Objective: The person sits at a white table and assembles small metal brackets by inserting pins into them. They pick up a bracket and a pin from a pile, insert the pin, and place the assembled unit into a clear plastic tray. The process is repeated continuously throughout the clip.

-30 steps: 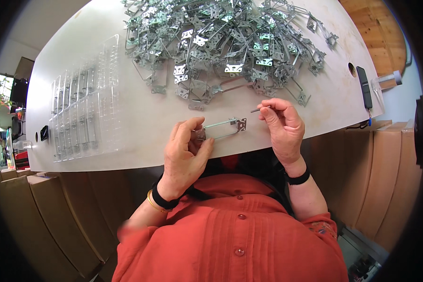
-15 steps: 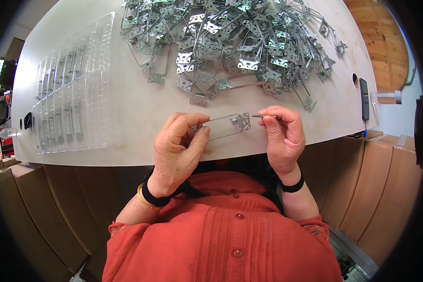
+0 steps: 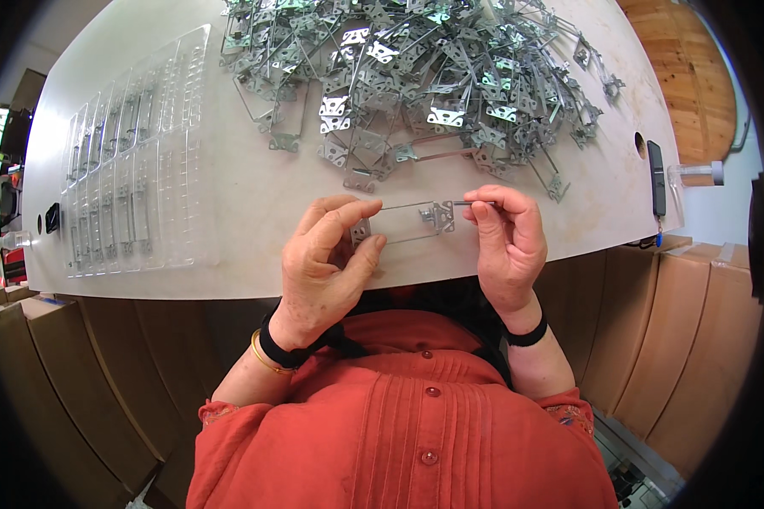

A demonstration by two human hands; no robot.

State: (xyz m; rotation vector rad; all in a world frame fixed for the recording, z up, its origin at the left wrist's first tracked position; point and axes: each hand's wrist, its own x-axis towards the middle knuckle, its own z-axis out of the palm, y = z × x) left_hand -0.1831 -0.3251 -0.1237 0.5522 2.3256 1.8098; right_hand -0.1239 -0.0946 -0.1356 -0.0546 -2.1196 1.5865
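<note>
- Two hands are at work above the near edge of the white table [image 3: 246, 246].
- The left hand [image 3: 324, 263] pinches the left end of one metal frame [image 3: 442, 218] between thumb and fingers; that end is partly hidden.
- The frame is held between the hands, two thin side bars running to a cut-out plate on its right.
- The right hand [image 3: 512, 246] pinches one thin dark rod [image 3: 463, 203] between thumb and forefinger; its right end is covered. The rod's tip is at the plate's far right corner; whether it touches or enters cannot be told.
- Beyond, one heap of metal brackets [image 3: 416, 85] is too tangled to count and cut off at the far edge.
- On the left lies one clear tray [image 3: 197, 161] with two rows of slim metal parts, blurred by glare, their number unclear.
- Two black wristbands [image 3: 528, 332] and one gold bracelet [image 3: 266, 354] show.
</note>
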